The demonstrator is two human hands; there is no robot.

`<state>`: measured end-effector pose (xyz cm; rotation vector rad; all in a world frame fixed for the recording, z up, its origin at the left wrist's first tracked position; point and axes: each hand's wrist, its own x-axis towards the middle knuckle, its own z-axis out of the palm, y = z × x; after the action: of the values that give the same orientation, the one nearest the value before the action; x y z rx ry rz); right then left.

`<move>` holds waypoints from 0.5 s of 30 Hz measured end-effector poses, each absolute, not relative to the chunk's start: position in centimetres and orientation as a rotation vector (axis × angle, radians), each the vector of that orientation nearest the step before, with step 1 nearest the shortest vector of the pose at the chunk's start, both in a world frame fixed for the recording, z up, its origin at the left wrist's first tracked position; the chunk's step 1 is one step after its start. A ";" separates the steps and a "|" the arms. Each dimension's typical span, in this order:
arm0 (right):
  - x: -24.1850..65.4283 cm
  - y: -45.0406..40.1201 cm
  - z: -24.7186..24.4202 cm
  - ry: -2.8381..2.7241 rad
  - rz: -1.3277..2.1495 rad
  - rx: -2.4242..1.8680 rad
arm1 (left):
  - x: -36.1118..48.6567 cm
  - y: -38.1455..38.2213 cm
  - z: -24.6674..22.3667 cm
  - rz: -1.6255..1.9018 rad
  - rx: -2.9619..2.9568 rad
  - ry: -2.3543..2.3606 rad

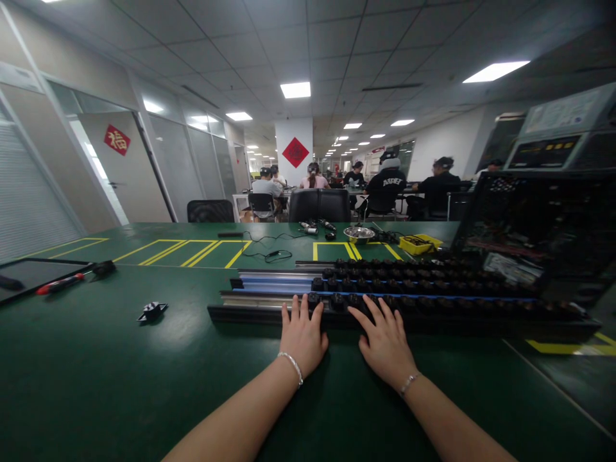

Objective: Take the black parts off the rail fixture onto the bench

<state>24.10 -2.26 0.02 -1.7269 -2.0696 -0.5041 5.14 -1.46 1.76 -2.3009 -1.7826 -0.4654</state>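
Observation:
A long black rack with silver and blue rails lies across the green table in front of me. Rows of small black parts fill its middle and right side, while bare rail shows at the left end. My left hand rests on the near edge of the rack with fingers stretched over the front rail, beside the leftmost black part. Farther right, my right hand lies over the same front row, its fingers spread. Neither hand shows anything gripped. What the fingertips touch exactly is hard to make out.
A small black-and-silver part lies alone on the left. Beyond it are a red-handled tool and a dark tray. Behind the rack stand a metal bowl and a yellow bin. An open computer case stands right; people sit farther back.

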 end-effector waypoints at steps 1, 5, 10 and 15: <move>24.1 -2.3 0.0 -2.068 -0.505 -1.725 | 5.1 -1.5 1.8 -0.471 -2.294 -1.787; 24.1 -2.2 0.0 -2.059 -0.512 -1.715 | 5.0 -1.5 2.0 -0.493 -2.269 -1.790; 24.0 -2.2 -0.1 -2.059 -0.501 -1.717 | 4.9 -1.6 2.5 -0.483 -2.215 -1.855; 24.0 -2.2 -0.1 -2.056 -0.502 -1.714 | 4.6 -1.3 2.4 -0.517 -2.219 -1.878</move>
<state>24.04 -2.22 -0.10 -1.7141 -2.0557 -0.5020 4.62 -1.29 2.43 -2.2193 -1.8776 -0.5168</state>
